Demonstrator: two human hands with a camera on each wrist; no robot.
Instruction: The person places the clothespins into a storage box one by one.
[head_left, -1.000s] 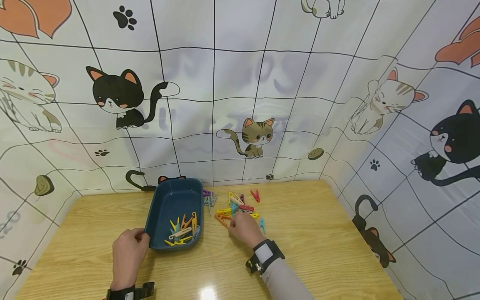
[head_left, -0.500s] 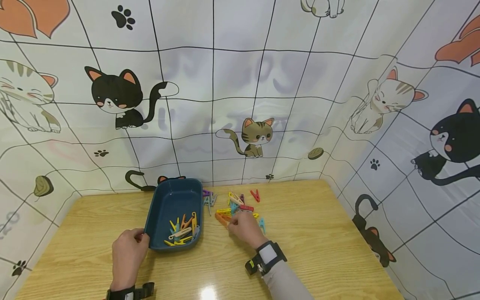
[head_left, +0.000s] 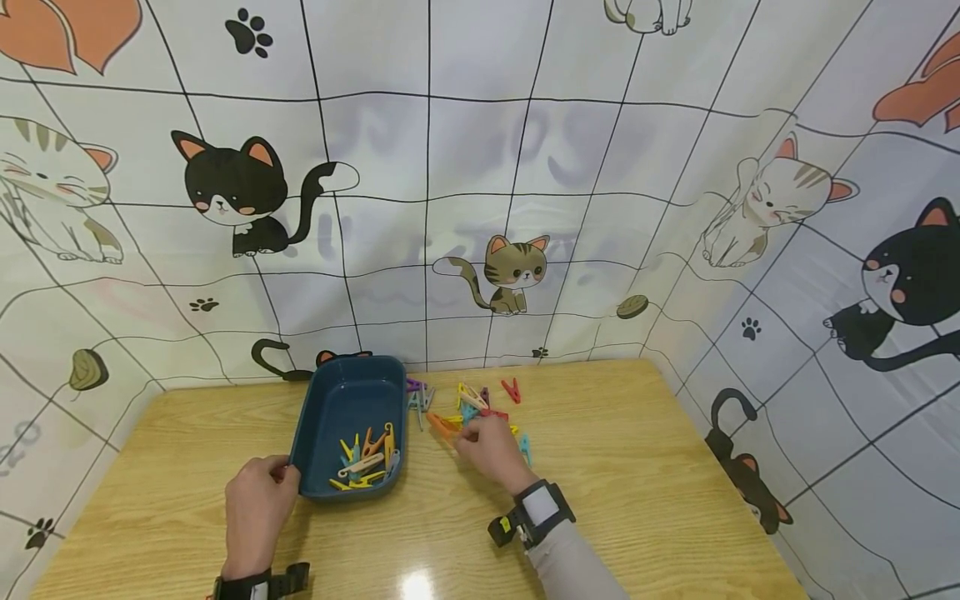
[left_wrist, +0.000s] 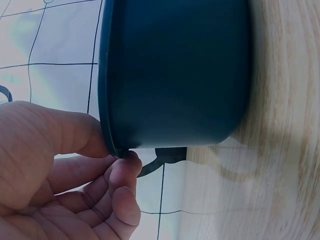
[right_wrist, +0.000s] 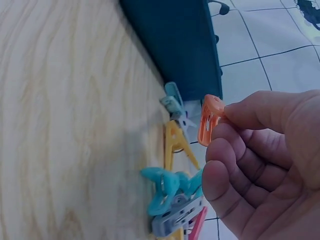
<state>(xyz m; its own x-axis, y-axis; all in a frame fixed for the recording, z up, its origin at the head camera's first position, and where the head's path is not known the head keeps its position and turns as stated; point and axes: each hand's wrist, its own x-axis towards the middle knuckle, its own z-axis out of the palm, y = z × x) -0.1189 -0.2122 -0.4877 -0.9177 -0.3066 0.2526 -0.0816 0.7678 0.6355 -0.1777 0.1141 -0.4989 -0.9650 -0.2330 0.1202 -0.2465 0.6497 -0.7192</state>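
My left hand (head_left: 258,508) pinches the rim of a dark blue plastic bin (head_left: 347,383) at its near left corner; the left wrist view shows thumb and fingertips on that rim (left_wrist: 106,100). Inside the bin, several clothespins (head_left: 363,467) in yellow, orange, beige and blue lie at the near end. My right hand (head_left: 491,450) pinches an orange clothespin (right_wrist: 210,120) between thumb and index finger, to the right of the bin. Below it in the right wrist view are a yellow clothespin (right_wrist: 176,145), a teal one (right_wrist: 167,185) and a grey one (right_wrist: 175,217).
More loose clothespins (head_left: 472,400) lie in a pile beyond the right hand. A red one (head_left: 512,390) lies apart, and a few purple and grey-blue ones (head_left: 420,398) sit by the bin's right side. The wooden table (head_left: 637,492) meets a cat-print curtain (head_left: 382,242).
My right hand has lifted the orange clothespin slightly off the pile, and its tip has shifted up and left. The left hand and the bin have stayed in place.
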